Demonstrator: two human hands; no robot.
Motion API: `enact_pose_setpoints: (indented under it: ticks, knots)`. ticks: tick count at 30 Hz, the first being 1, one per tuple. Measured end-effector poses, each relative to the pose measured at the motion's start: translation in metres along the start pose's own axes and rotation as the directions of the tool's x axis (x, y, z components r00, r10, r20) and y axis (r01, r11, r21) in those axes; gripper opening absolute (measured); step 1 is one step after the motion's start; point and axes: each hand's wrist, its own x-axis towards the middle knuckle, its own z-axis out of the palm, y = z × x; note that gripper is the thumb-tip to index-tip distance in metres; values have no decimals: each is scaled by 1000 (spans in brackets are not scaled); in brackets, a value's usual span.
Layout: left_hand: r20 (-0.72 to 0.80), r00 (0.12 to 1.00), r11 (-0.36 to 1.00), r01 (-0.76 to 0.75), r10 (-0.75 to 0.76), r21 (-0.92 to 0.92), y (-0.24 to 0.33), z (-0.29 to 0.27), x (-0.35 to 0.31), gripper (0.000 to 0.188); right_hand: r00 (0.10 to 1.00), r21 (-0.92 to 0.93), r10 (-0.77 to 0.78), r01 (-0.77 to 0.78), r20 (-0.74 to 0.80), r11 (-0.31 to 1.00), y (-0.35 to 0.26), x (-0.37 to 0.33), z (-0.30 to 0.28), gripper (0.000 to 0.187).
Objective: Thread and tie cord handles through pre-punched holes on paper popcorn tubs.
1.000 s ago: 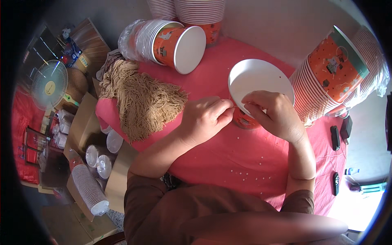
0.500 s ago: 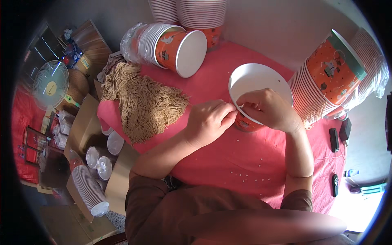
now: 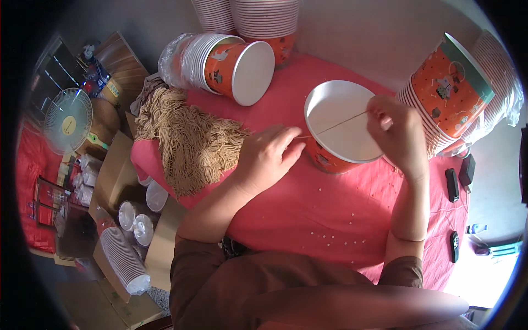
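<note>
A tan cord (image 3: 344, 122) runs taut between my two hands, slanting across the mouth of an orange paper bucket (image 3: 325, 104) with a white inside. Its left end is pinched by my left hand (image 3: 267, 158), just left of the bucket's rim. Above the rim on the far side from it, my right hand (image 3: 404, 135) pinches the other end. To the left of my left hand lies a heap of matching tan cords (image 3: 190, 143). The bucket stands upright on a red-covered table (image 3: 286, 214).
Stacked orange buckets (image 3: 448, 91) lean at the right, and more stacked buckets (image 3: 220, 66) lie at the back. White bits dot the cloth near me. A cardboard box (image 3: 165, 236) with wrapped cups stands at the left. Small black devices (image 3: 452, 185) sit near the right edge.
My right hand has drawn away to the right from my left hand, and the cord is now stretched between them. My left hand has shifted slightly left.
</note>
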Motion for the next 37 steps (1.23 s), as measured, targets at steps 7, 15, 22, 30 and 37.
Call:
enact_pose_setpoints:
  ticks: [7,15,22,30,37]
  knots:
    - [-64,997,989,38,-47,-141,-10,-3,-1,12,963,707,67,144,-261,692,22,-2,-53,16]
    - [277,925,748,375,-260,-548,-7,-14,-1,19,918,930,-226,354,-326,101,47,-6,-108,24]
    - [501,861,302,501,-85,-811,-8,-15,1,18,859,976,-512,115,-5,183,16,-9,-81,17]
    - [299,951,326,309,-80,-894,-6,-6,-2,28,924,188,-13,-64,382,980,-11,-5,-20,10]
    - [139,980,645,199,-144,-737,-7,-6,-3,13,780,247,-84,-93,620,965,4,-4,-11,25]
